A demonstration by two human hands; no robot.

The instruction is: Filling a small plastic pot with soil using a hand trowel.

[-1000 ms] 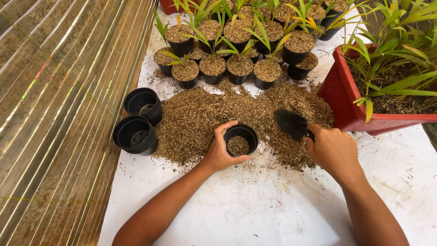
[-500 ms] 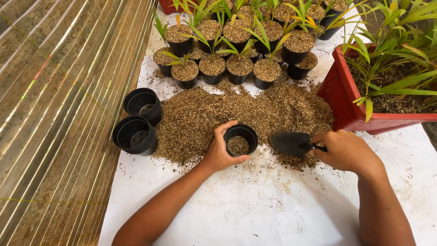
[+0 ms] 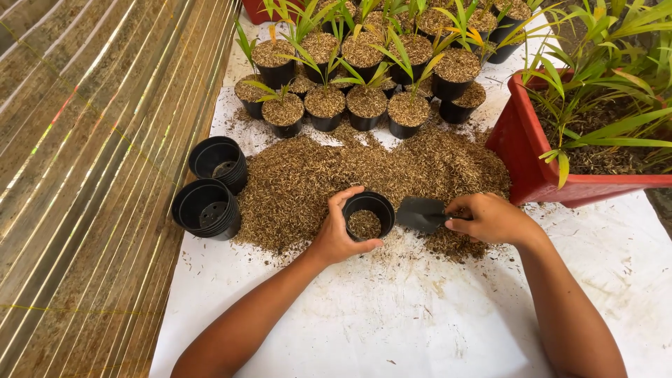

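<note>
My left hand (image 3: 338,232) grips the rim of a small black pot (image 3: 369,213) that stands on a heap of brown husk mix (image 3: 301,178) and is partly filled with it. My right hand (image 3: 491,218) holds a small black trowel (image 3: 419,213) by its handle. The blade lies low against the heap, its tip right beside the pot's right rim.
Two stacks of empty black pots (image 3: 208,207) stand at the left on the white sheet (image 3: 392,315). Several filled pots with green seedlings (image 3: 366,105) crowd the far side. A red planter (image 3: 521,150) with grassy plants sits at the right. A ribbed panel (image 3: 91,175) runs along the left.
My right hand has swung the trowel down from above the heap and leftward, until the blade reaches the pot's right side. The left hand and pot have stayed put.
</note>
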